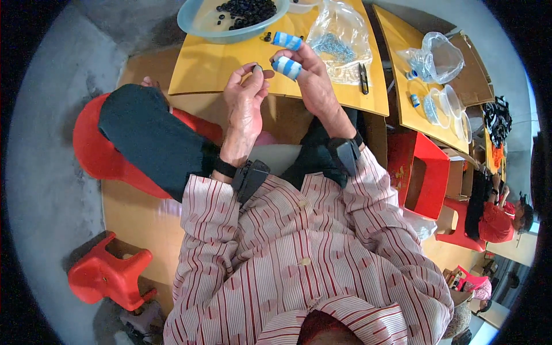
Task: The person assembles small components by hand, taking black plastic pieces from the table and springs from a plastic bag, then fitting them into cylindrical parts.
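My left hand (246, 95) is closed, thumb against fingertips, over the near part of the yellow table. A small dark piece (257, 68) shows at its pinch. Just to the right, my right hand (313, 75) has blue-and-white striped tape (287, 68) round its thumb and more round its index finger. That index finger is stretched out, while the thumb meets another finger behind it; whatever is between them is too small to make out. Beyond my hands a pale blue bowl (198, 33) holds many small round black parts (247, 12), with a few loose beside it.
A clear plastic bag (345, 22) of small shiny pieces lies right of my hands, near black thread snips (363, 79). A second yellow table (402, 86) carries another bag and clear tubs. Red stools (106, 273) and a red bin (417, 172) stand around; a person (497, 221) sits far right.
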Demonstrator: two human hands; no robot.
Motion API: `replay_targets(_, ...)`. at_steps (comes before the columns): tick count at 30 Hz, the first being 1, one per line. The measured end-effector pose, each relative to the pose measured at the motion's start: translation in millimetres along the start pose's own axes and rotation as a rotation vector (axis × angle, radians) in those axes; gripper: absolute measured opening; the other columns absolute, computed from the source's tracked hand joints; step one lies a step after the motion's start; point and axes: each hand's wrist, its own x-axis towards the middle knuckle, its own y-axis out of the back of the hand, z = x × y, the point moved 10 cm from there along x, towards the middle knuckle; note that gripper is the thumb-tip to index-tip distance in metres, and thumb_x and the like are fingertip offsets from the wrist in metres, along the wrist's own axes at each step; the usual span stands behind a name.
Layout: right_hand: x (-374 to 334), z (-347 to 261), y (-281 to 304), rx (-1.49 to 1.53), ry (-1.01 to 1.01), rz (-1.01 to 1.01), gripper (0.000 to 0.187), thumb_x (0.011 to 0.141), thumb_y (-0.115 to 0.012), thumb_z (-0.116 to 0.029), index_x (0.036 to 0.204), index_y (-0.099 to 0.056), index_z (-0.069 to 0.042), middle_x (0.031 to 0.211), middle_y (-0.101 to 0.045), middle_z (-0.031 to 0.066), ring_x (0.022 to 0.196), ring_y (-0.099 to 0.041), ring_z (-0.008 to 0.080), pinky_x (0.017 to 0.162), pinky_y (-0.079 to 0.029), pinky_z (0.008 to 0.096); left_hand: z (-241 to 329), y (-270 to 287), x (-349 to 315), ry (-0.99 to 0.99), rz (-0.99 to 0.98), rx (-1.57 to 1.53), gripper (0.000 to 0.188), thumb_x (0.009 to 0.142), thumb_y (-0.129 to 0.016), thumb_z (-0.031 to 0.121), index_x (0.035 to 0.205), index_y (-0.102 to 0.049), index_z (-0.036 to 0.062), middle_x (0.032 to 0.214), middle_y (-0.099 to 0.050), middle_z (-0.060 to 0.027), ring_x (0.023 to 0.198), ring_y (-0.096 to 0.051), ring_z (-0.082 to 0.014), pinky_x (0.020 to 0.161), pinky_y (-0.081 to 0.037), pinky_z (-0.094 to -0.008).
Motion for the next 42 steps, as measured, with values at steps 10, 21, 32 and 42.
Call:
replay_targets(10, -24, 10, -11, 0.174, -0.088, 0.042, 0.037, 0.082, -0.061, -0.004, 0.118, -0.053, -0.005, 0.093, -0.059, 0.0022, 0.092, -0.053, 0.0104, 0.086, -0.043, 0.0276, 2, -3, -5, -0.031, 0.002, -0.024, 0.025, 0.085, -0.061, 0.011, 0.107, -0.051, 0.0047, 0.09, -0.061, -0.0052, 0.081, -0.057, -0.0115, 0.071, -0.042, -0.0262)
replay_targets(21, -35, -52, -10, -0.688, 0.318, 0.038, 0.038, 0.076, -0.066, -0.005, 0.113, -0.059, -0.009, 0.094, -0.063, 0.0021, 0.079, -0.053, 0.0155, 0.076, -0.046, 0.0277, 3, -4, -4, -0.047, 0.015, 0.023, 0.021, 0.086, -0.06, 0.009, 0.104, -0.053, 0.0015, 0.084, -0.059, -0.004, 0.071, -0.055, -0.0102, 0.064, -0.044, -0.0231)
replay_targets(32, -41, -61, -16, -0.911, 0.531, 0.02, 0.034, 0.071, -0.068, -0.003, 0.104, -0.062, -0.007, 0.089, -0.063, 0.0029, 0.077, -0.052, 0.0213, 0.072, -0.046, 0.031, -1, -18, -7, -0.016, -0.091, 0.062, 0.024, 0.088, -0.054, 0.006, 0.11, -0.05, -0.0008, 0.098, -0.061, -0.0098, 0.089, -0.057, -0.0147, 0.078, -0.046, -0.0274)
replay_targets(42, -41, -60, -1, -0.759, 0.378, 0.091, 0.034, 0.075, -0.066, -0.001, 0.108, -0.062, -0.008, 0.091, -0.063, 0.0037, 0.076, -0.054, 0.0156, 0.072, -0.046, 0.0278, -7, -27, -5, -0.034, -0.174, 0.028, 0.024, 0.088, -0.056, 0.009, 0.109, -0.051, -0.0003, 0.098, -0.06, -0.0096, 0.09, -0.058, -0.0153, 0.081, -0.046, -0.0286)
